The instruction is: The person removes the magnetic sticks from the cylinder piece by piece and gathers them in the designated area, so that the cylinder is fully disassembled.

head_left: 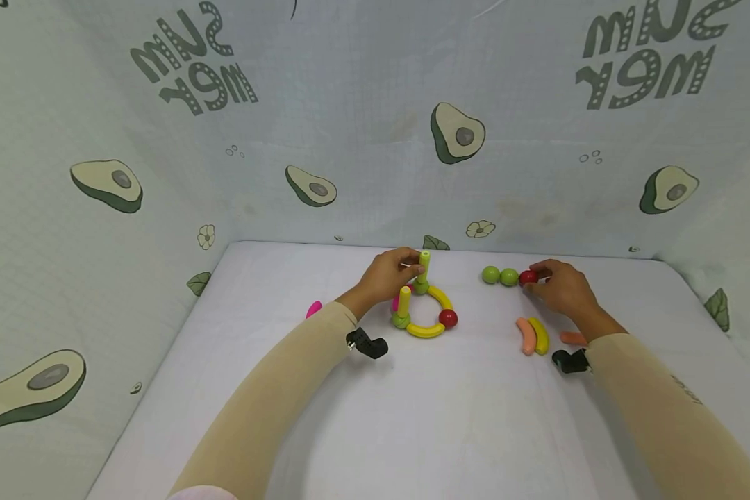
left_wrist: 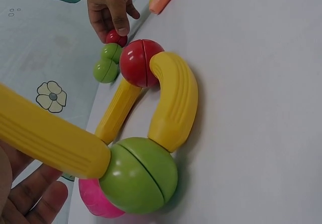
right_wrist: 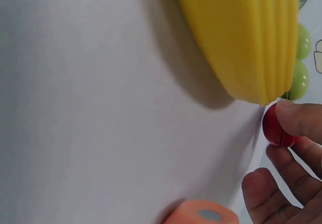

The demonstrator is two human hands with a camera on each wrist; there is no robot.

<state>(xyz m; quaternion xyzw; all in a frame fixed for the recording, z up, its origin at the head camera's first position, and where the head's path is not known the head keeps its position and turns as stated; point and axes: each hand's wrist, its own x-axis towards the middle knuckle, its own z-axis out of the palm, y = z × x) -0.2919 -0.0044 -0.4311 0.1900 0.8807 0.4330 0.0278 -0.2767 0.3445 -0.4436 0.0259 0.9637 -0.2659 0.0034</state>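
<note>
In the head view my left hand [head_left: 389,276] pinches the far upright yellow stick [head_left: 424,261], which stands on a green ball [head_left: 421,285]. That ball belongs to a ring of curved yellow pieces [head_left: 425,331], a pink piece [head_left: 396,303], a red ball [head_left: 448,319] and a nearer green ball [left_wrist: 141,176]. A second yellow stick [head_left: 404,302] rises from the nearer green ball. At the right, my right hand [head_left: 562,286] holds another red ball [right_wrist: 275,126] between thumb and fingers, beside two green balls [head_left: 500,276] in a row.
Orange [head_left: 527,336] and yellow [head_left: 539,335] curved pieces lie side by side in front of my right hand. Another orange piece [head_left: 573,338] is partly under the right wrist. A pink piece [head_left: 314,309] lies beyond my left forearm. A printed cloth wall [head_left: 375,139] stands behind the white table [head_left: 450,430].
</note>
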